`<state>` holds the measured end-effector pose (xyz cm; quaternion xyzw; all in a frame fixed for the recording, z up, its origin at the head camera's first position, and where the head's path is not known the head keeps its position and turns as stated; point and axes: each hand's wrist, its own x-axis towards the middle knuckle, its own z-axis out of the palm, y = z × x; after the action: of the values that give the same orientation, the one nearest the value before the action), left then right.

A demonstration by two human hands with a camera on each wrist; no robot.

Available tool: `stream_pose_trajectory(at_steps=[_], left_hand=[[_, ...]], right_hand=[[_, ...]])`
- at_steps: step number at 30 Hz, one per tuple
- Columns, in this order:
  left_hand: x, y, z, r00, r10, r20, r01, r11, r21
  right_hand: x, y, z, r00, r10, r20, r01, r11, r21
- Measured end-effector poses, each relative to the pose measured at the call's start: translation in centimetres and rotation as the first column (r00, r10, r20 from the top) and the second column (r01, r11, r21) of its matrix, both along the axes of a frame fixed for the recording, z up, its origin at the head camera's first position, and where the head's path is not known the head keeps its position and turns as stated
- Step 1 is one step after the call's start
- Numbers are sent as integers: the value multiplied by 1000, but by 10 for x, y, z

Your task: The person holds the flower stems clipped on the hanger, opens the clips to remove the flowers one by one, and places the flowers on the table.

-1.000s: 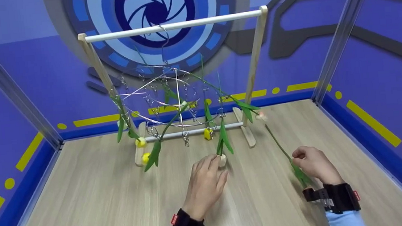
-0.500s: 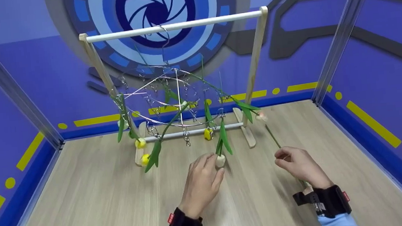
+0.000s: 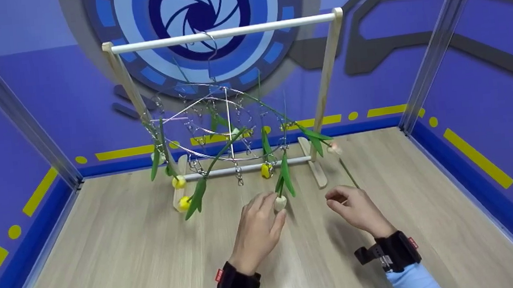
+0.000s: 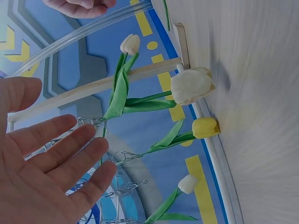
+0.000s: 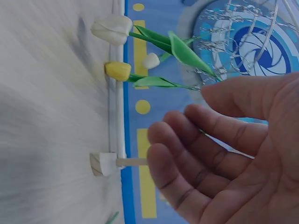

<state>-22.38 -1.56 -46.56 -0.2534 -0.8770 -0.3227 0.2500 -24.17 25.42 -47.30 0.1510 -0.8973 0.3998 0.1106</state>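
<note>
A wooden rack carries a round wire clip hanger hung with several artificial tulips. A cream tulip hangs lowest at the front. My left hand is open with straight fingers, its fingertips right beside that bud. My right hand has curled fingers and pinches the thin green stem of a pink tulip, whose head lies by the rack's right foot. The stem's lower part is hidden under the hand.
Yellow tulips dangle near the rack's lower bar. The rack stands on a wooden tabletop enclosed by blue walls, with metal posts at the back corners.
My right hand has moved left and toward the rack along the pink tulip's stem. My left hand has crept slightly forward by the cream bud.
</note>
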Motion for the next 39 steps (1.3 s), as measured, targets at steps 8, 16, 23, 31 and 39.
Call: stream_pose_trajectory(at_steps=[8, 16, 23, 31, 39], left_hand=[[-5, 4, 5, 997, -32, 73, 25, 996, 89], [-13, 2, 8, 994, -28, 106, 13, 990, 140], [-18, -1, 8, 996, -21, 82, 6, 985, 172], [-19, -1, 3, 995, -16, 96, -3, 982, 190], [-17, 1, 1, 994, -37, 106, 9, 969, 249]], right_hand=[[-14, -21, -5, 998, -17, -56, 11, 994, -104], [-30, -39, -2, 994, -39, -105, 22, 987, -162], [-49, -50, -2, 996, -42, -79, 24, 978, -209], [-68, -63, 1, 1000, -14, -1, 13, 939, -344], [-79, -76, 4, 979, 44, 197, 56, 877, -477]])
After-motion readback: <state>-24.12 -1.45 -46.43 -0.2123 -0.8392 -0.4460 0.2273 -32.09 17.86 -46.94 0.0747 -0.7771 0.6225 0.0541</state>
